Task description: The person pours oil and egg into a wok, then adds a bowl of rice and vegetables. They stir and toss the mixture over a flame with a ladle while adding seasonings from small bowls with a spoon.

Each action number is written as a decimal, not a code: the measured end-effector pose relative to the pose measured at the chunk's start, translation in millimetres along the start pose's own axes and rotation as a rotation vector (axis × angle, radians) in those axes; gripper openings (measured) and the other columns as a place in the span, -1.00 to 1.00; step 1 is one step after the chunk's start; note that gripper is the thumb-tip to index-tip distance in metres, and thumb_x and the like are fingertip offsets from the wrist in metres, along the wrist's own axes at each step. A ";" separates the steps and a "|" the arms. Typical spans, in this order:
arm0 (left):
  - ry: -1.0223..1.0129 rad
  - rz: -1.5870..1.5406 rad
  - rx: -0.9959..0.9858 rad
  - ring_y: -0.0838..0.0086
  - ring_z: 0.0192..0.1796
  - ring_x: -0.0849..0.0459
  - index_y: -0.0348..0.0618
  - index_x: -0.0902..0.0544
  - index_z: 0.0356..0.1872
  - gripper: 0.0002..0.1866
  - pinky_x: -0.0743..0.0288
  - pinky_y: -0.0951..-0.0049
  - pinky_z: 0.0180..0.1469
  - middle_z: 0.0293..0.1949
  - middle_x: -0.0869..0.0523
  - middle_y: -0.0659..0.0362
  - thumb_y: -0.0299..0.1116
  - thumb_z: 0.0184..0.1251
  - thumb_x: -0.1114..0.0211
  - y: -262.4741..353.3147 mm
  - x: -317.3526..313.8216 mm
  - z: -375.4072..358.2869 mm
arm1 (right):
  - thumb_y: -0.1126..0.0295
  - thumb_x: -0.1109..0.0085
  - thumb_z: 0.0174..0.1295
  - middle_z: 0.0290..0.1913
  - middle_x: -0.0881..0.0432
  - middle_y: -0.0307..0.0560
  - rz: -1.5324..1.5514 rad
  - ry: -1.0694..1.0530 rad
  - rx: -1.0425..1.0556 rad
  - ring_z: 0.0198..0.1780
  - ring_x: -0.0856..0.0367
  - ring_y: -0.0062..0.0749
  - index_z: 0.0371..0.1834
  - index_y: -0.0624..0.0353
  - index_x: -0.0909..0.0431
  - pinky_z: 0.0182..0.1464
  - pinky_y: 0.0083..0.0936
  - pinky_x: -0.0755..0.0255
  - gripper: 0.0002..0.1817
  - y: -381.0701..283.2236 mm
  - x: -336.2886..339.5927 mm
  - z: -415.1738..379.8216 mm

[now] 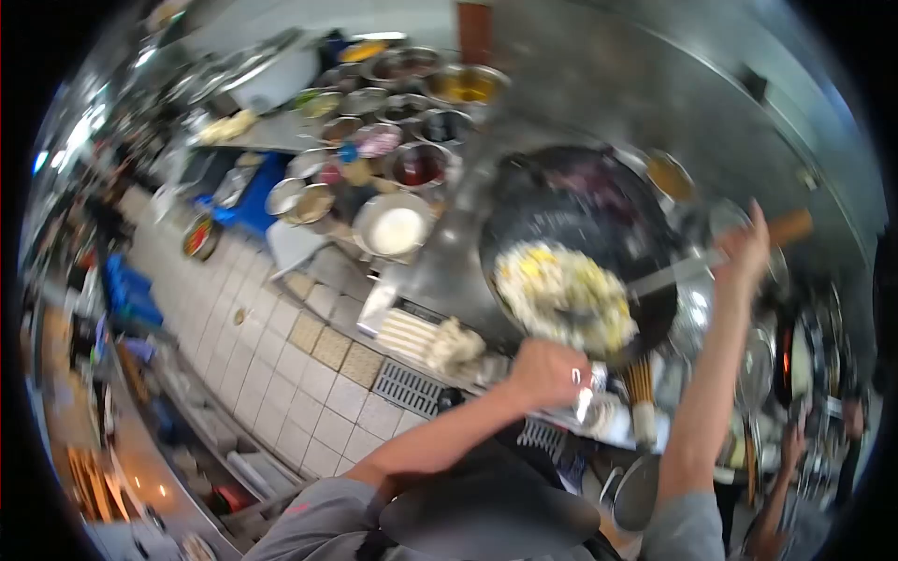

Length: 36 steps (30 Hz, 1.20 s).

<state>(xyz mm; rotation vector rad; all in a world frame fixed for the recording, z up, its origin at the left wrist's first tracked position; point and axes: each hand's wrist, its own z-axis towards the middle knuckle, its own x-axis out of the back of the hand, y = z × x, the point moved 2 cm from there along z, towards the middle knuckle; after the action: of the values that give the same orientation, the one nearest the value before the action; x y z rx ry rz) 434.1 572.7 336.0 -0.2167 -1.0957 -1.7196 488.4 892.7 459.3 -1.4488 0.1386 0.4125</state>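
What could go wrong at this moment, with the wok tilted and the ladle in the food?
1. The wok is tipped toward the person, and the yellow-white food sits near its lower rim, so some could spill over the edge.
2. The left hand grips at the wok's rim, close to the hot metal; a slip might burn it.
3. The right hand holds the ladle far up its long handle, so control of the bowl end may be loose.
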 end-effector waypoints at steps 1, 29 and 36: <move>0.003 -0.024 0.034 0.20 -0.57 -0.58 -0.09 -0.54 -0.71 -0.74 -0.47 0.21 -0.48 -0.62 -0.59 0.14 -0.24 0.03 -0.34 -16.6 -19.4 0.9 | 0.27 -0.26 0.26 -0.71 -0.22 -0.32 0.089 0.140 -0.008 -0.75 -0.17 -0.58 -0.49 0.10 -0.50 -0.68 -0.47 -0.08 -0.77 -15.2 -36.2 -35.3; -0.144 0.061 0.005 0.15 -0.61 -0.56 -0.08 -0.52 -0.72 -0.72 -0.43 0.21 -0.50 -0.68 -0.56 0.12 -0.25 0.03 -0.38 -9.9 -32.2 -45.5 | 0.18 -0.25 0.29 -0.78 -0.26 -0.26 0.189 0.016 0.224 -0.79 -0.31 -0.50 -0.61 0.10 -0.31 -0.70 -0.46 -0.19 -0.59 -25.3 -59.4 -18.9; -0.048 0.079 -0.033 0.19 -0.54 -0.57 -0.09 -0.48 -0.72 -0.71 -0.41 0.21 -0.42 -0.68 -0.54 0.15 -0.26 0.02 -0.37 -42.2 -27.7 1.8 | 0.18 -0.28 0.27 -0.71 -0.17 -0.34 0.237 -0.238 0.176 -0.67 -0.10 -0.59 -0.57 0.07 -0.30 -0.55 -0.51 0.00 -0.60 -113.6 -91.5 -15.4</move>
<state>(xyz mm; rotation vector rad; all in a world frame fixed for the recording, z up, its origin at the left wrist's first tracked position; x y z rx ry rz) 411.0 594.2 296.6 -0.3190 -1.0798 -1.6702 446.7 852.8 594.2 -1.2035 0.1514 0.7445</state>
